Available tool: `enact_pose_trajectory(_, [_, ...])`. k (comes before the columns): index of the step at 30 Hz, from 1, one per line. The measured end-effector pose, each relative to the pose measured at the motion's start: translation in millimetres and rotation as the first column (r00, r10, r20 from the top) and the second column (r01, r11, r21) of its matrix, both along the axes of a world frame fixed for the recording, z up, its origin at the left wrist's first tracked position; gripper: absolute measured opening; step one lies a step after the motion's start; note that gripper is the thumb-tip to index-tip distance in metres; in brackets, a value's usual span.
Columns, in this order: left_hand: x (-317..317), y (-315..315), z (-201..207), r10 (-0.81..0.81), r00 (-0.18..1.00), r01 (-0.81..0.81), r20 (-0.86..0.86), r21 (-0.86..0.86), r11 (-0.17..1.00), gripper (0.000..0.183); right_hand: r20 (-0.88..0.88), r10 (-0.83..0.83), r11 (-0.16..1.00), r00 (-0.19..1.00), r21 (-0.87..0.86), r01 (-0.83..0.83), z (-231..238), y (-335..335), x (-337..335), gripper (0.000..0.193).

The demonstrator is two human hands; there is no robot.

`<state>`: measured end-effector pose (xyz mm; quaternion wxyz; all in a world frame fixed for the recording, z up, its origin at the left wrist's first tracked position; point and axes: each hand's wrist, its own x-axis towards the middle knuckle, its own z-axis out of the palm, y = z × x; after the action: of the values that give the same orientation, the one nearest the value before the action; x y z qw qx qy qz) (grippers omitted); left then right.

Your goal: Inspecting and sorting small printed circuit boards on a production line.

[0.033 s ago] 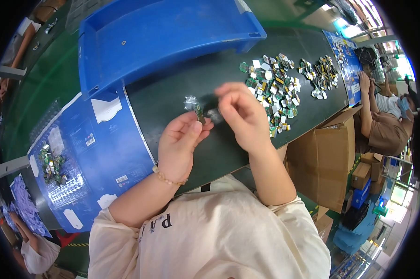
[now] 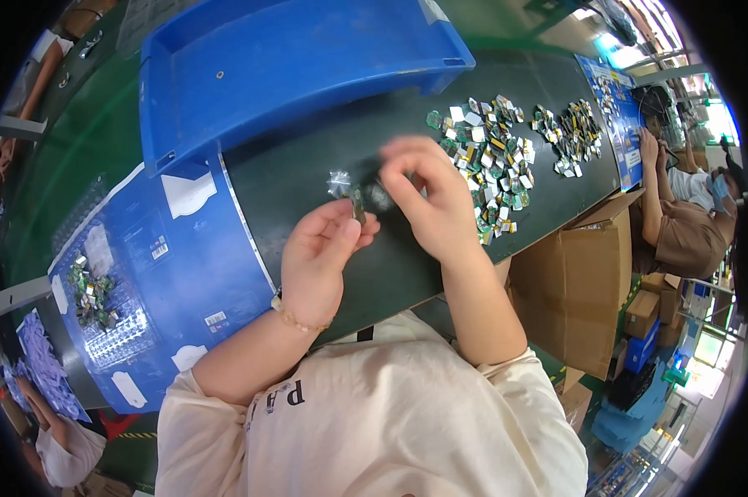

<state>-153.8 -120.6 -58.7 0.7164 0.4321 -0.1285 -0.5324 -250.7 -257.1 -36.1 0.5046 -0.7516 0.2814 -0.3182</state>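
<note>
My left hand point(image 2: 324, 244) pinches a small green circuit board point(image 2: 358, 207) upright between thumb and fingertips, above the dark table. To its right hangs my right hand point(image 2: 430, 199), with bent fingers smeared by motion; whether they grip anything is unclear. Between the hands is a shiny, clear-looking blur point(image 2: 380, 196) that I cannot make out. Just beyond the board, a crumpled piece of clear film point(image 2: 339, 182) lies on the table. A loose heap of small boards point(image 2: 494, 161), green, white and yellow, spreads to the right of my right hand.
A large blue bin point(image 2: 299, 103) stands at the far side. Left lies a blue printed sheet point(image 2: 187, 273) with bubble wrap point(image 2: 121, 344) and a pile of boards point(image 2: 92, 294). Another board heap point(image 2: 568, 137) is at far right, near a cardboard box point(image 2: 568, 298). A co-worker point(image 2: 680, 224) sits beyond.
My right hand has shifted slightly, its thumb lower and closer to the board. The board has turned a little, showing more of its edge. My left hand stays nearly in place.
</note>
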Motion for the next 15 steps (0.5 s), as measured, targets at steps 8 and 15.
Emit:
enact_pose_trajectory(8, [-0.1,10.1,-3.0,-0.188,0.97,0.211,0.153,-0.149,0.966,0.018,-0.31,-0.075,0.866,0.948,-0.492,-0.092,-26.9,-4.8,37.4,0.007])
enact_pose_trajectory(15, [-2.6,9.2,4.4,-0.184,0.924,0.186,0.336,0.025,0.982,0.012,-0.168,-0.081,0.817,0.983,-0.575,-0.031,-12.5,-9.9,17.2,0.028])
